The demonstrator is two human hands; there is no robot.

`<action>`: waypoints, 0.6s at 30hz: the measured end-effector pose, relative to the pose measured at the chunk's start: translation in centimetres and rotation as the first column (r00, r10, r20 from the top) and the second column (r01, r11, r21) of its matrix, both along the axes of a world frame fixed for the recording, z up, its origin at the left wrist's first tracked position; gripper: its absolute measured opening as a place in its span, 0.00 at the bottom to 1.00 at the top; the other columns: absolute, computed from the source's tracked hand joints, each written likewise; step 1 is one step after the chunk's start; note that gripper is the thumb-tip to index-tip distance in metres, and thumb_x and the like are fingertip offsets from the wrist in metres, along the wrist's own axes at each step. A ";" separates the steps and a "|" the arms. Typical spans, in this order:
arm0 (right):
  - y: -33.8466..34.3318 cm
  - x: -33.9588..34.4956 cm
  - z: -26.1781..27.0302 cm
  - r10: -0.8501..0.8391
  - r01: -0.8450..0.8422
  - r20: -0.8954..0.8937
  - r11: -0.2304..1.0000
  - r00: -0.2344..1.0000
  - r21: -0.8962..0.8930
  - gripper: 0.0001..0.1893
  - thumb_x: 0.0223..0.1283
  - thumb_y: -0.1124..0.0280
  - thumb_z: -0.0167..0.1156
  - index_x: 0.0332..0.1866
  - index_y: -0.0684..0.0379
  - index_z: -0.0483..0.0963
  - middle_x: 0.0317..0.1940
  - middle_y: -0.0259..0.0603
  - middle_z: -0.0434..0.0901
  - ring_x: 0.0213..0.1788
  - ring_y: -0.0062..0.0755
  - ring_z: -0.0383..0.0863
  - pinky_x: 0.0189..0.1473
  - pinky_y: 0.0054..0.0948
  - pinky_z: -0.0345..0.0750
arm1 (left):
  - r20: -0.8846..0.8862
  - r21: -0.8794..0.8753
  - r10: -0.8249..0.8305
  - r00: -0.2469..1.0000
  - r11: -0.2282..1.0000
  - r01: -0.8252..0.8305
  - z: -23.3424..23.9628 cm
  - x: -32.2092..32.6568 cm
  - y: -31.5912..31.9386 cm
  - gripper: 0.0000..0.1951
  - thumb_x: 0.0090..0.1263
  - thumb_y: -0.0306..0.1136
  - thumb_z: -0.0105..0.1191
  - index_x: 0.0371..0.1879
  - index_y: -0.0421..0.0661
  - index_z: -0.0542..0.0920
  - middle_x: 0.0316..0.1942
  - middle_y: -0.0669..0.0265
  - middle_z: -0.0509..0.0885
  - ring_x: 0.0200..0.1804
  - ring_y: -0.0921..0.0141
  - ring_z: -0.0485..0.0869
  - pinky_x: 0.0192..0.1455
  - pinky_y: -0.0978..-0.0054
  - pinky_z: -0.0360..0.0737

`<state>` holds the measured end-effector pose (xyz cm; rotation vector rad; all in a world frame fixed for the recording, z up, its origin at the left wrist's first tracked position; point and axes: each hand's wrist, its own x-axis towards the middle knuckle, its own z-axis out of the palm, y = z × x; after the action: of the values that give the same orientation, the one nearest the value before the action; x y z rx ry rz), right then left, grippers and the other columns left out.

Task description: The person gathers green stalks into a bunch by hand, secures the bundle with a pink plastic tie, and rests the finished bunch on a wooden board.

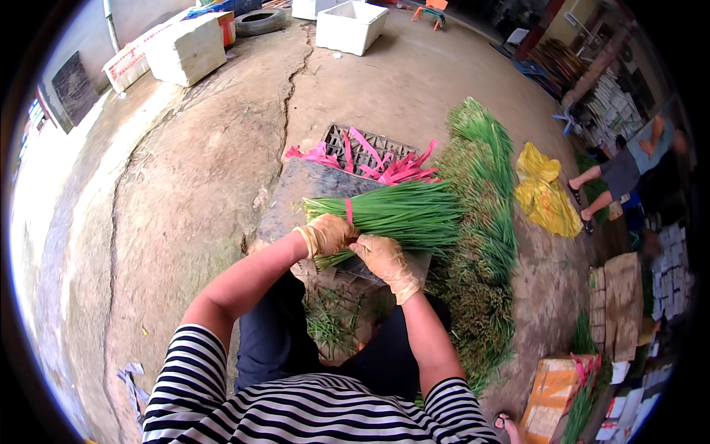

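A thick bundle of long green chive-like stalks (399, 213) lies across a dark, worn board (321, 176) in front of me, pale cut ends to the left. Around it, near those ends, runs a pink plastic strip (349, 211). Both my hands wear thin tan gloves and meet at the bundle's near side. My left hand (328, 234) presses over the stalks, fingers closed at the strip. Close beside it, my right hand (385, 261) pinches with thumb and forefinger at the same spot. The strip's ends are hidden by the gloves.
More pink strips (407, 169) lie on a black plastic crate (338, 139) beyond the board. A long heap of greens (480, 233) lines the right side. Farther off are a yellow sack (546, 191), foam boxes (349, 28), a tire (259, 23) and a person (627, 161).
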<state>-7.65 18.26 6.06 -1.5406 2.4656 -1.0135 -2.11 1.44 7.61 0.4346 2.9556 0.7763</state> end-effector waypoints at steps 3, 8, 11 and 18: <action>0.9 1.1 -2.2 -0.009 0.156 0.780 0.981 0.626 -0.114 0.15 0.58 0.59 0.57 0.25 0.60 0.71 0.15 0.31 0.71 0.16 0.20 0.68 0.21 0.24 0.67 | -0.089 0.215 0.039 0.995 0.976 -0.019 -1.9 0.3 -0.7 0.10 0.57 0.32 0.54 0.37 0.46 0.78 0.28 0.55 0.80 0.33 0.56 0.79 0.33 0.65 0.75; 0.5 2.4 -3.3 0.004 0.259 0.859 0.953 0.512 -0.159 0.14 0.59 0.61 0.55 0.28 0.63 0.72 0.18 0.29 0.72 0.18 0.18 0.69 0.22 0.21 0.68 | -0.168 0.202 0.063 0.984 0.979 -0.029 -3.0 0.9 0.1 0.09 0.57 0.30 0.53 0.36 0.46 0.79 0.29 0.54 0.80 0.32 0.56 0.80 0.33 0.65 0.76; 0.5 2.2 -4.0 -0.103 0.222 0.560 0.963 0.822 -0.149 0.11 0.59 0.63 0.54 0.32 0.62 0.74 0.21 0.40 0.77 0.21 0.33 0.75 0.25 0.29 0.71 | -0.145 0.211 0.061 0.988 0.977 -0.030 -2.3 1.0 0.6 0.09 0.57 0.29 0.54 0.37 0.46 0.79 0.28 0.56 0.81 0.33 0.57 0.80 0.34 0.66 0.76; 0.6 2.8 -5.4 -0.228 0.219 -0.070 0.968 0.971 -0.123 0.08 0.56 0.63 0.53 0.30 0.55 0.74 0.23 0.43 0.77 0.26 0.46 0.77 0.26 0.38 0.72 | -0.189 0.095 0.122 0.974 0.990 -0.105 -0.2 1.3 2.8 0.12 0.58 0.32 0.51 0.42 0.48 0.73 0.24 0.55 0.79 0.29 0.56 0.79 0.31 0.64 0.75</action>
<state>-4.81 18.89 0.63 -1.3834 2.7340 -1.1651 -0.86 4.22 7.42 0.3678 3.1615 0.9252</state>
